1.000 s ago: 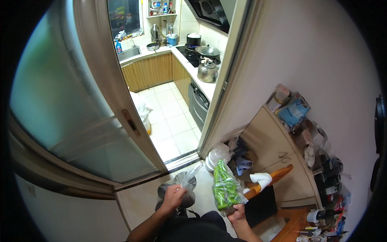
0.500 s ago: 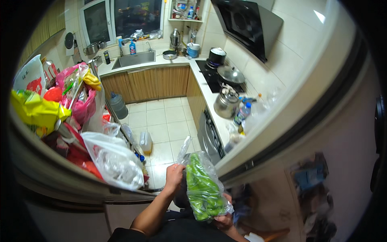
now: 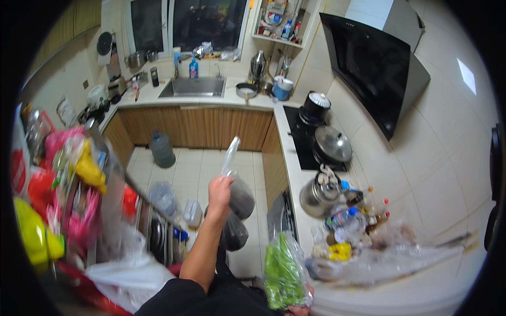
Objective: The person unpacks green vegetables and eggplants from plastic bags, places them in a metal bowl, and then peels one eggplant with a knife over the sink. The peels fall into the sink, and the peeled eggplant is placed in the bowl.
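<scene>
My left hand [image 3: 220,192] is closed around a clear plastic bag [image 3: 231,152], whose twisted end sticks up above the fist. Just beyond and below that hand are two dark rounded shapes [image 3: 241,199]; whether they are in the bag or are my legs and feet, I cannot tell. My right hand [image 3: 300,309], mostly hidden at the lower edge, grips a clear plastic bag of green vegetables [image 3: 284,268]. This bag is close to my body, beside the right counter.
On the right counter [image 3: 287,158] stand a steel pot [image 3: 320,195], several bottles and a lidded wok [image 3: 333,145] on the stove. A heaped rack [image 3: 95,210] lines the left. A water jug [image 3: 162,150] and a plastic container [image 3: 192,213] stand on the floor. The sink [image 3: 192,87] is at the back.
I have moved forward through the doorway into the kitchen. My left hand has risen in view and moved away from the vegetable bag, which is lower now, in my right hand.
</scene>
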The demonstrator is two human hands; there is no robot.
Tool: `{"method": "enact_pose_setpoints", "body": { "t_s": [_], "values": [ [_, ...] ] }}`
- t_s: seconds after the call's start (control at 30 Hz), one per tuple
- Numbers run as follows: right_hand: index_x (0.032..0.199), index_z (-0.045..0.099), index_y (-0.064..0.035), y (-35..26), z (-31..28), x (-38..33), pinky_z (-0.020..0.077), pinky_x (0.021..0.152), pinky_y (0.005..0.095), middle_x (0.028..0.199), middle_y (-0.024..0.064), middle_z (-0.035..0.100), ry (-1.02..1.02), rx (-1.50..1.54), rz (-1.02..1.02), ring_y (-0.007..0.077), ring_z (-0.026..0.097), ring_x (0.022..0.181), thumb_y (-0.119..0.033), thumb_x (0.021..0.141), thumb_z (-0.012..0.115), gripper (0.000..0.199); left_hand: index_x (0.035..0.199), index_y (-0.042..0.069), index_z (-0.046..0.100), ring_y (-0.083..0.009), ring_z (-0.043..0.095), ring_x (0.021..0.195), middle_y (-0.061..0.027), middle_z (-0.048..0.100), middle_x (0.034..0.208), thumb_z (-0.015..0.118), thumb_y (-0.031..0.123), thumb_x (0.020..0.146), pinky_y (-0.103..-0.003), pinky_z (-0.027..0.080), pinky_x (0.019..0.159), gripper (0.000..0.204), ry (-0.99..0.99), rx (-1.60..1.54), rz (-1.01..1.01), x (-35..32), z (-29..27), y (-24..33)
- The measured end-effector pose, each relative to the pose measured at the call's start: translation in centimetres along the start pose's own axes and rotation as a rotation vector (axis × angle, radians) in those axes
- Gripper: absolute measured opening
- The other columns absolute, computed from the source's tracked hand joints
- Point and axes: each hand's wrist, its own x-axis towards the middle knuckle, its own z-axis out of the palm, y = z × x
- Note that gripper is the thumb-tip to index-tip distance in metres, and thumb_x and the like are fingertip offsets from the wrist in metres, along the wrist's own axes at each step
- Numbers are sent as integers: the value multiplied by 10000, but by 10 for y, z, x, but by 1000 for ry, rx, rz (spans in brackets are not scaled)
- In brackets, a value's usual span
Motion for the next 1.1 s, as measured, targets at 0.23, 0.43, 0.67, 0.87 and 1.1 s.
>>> {"method": "enact_pose_setpoints", "body": {
  "t_s": [0.23, 0.43, 0.67, 0.87, 1.1],
  "values": [
    [1433, 397, -12, 9, 95, 223, 481, 1074, 514, 1328, 192, 584, 109, 69, 18, 361, 602, 1212, -76, 658, 633, 813, 629, 70, 517, -43, 362, 571, 72, 431, 617, 619, 100, 851, -280, 263, 509, 246, 66, 130, -5, 199, -52, -35],
    [1407, 429, 58, 27, 223, 443, 477, 1082, 527, 1332, 210, 590, 6, 170, 61, 376, 602, 1223, -52, 685, 570, 744, 652, 60, 561, -38, 374, 589, 82, 449, 631, 616, 80, 841, -270, 267, 526, 197, 90, 201, -63, 343, -84, -4],
    [1435, 423, 24, 64, 364, 680, 492, 1069, 514, 1344, 193, 582, -186, 147, 263, 355, 596, 1232, -37, 710, 551, 739, 673, 21, 621, -29, 395, 577, 93, 472, 628, 612, 75, 838, -265, 267, 510, 174, 274, 311, 31, 498, -145, 41],
    [1398, 459, 4, 129, 463, 872, 537, 1000, 475, 1294, 168, 602, -294, 64, 388, 333, 619, 1171, -40, 727, 530, 676, 696, 7, 653, -22, 408, 582, 88, 496, 631, 595, 66, 835, -253, 279, 517, 161, 479, 433, -35, 606, -192, 78],
    [1369, 483, 1, 161, 627, 1017, 559, 946, 463, 1246, 149, 617, -509, -12, 538, 315, 635, 1118, -46, 746, 533, 627, 692, 1, 657, -32, 427, 592, 74, 546, 650, 593, 42, 824, -248, 295, 536, 153, 714, 289, 215, 723, -240, 124]
  ]
}}
